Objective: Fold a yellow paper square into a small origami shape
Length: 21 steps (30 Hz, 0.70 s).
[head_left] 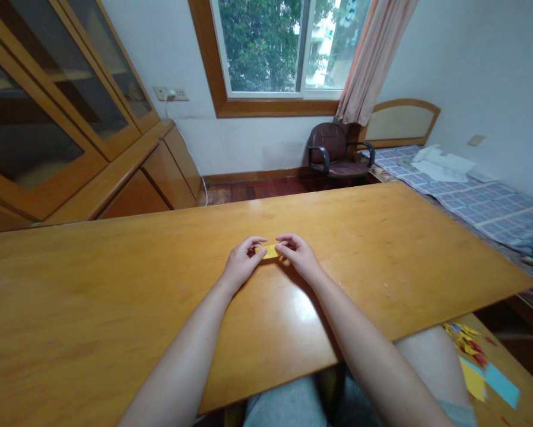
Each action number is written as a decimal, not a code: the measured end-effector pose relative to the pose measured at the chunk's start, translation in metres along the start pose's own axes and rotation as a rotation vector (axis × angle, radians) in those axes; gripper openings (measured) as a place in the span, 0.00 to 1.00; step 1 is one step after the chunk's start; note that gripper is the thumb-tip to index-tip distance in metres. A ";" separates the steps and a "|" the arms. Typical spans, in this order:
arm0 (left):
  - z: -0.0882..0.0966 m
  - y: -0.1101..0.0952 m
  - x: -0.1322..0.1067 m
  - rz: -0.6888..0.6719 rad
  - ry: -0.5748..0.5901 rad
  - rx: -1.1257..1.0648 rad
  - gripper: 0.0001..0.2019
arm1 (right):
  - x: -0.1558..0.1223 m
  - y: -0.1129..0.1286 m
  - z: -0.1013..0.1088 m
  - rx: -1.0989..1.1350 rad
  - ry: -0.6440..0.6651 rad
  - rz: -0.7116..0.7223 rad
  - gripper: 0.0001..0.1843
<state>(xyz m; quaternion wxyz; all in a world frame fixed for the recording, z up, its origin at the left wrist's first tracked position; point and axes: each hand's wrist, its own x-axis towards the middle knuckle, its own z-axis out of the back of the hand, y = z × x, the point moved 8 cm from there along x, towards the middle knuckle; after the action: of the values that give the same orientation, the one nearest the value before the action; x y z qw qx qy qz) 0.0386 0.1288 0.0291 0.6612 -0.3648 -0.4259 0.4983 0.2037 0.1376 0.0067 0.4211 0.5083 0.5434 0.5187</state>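
A small folded strip of yellow paper is held level just over the wooden table, between my two hands. My left hand pinches its left end with thumb and fingers. At the other end, my right hand grips the paper the same way, its index finger arched above it. Parts of both ends are hidden behind the thumbs.
Low at the right, a wooden surface bears yellow paper, light blue paper and a heap of yellow and red folded pieces. Beyond the table stand a chair, a bed and a cabinet.
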 end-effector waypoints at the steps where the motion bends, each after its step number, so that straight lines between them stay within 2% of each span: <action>1: 0.000 0.001 0.000 0.002 0.000 -0.004 0.15 | 0.000 0.000 0.000 0.005 0.001 -0.002 0.16; 8: -0.003 0.002 0.000 0.017 0.024 -0.044 0.17 | -0.001 0.000 -0.001 0.018 0.007 -0.002 0.17; 16: -0.010 0.006 -0.001 0.065 0.087 -0.116 0.25 | -0.001 0.000 -0.001 0.012 -0.002 0.026 0.16; 21: -0.010 0.007 0.000 0.082 0.080 -0.137 0.30 | 0.000 -0.001 0.002 0.038 -0.016 0.024 0.17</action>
<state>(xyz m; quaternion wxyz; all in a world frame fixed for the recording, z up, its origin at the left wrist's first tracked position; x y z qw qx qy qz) 0.0452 0.1297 0.0192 0.6302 -0.4460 -0.4170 0.4797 0.2055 0.1375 0.0059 0.4095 0.5267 0.5435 0.5094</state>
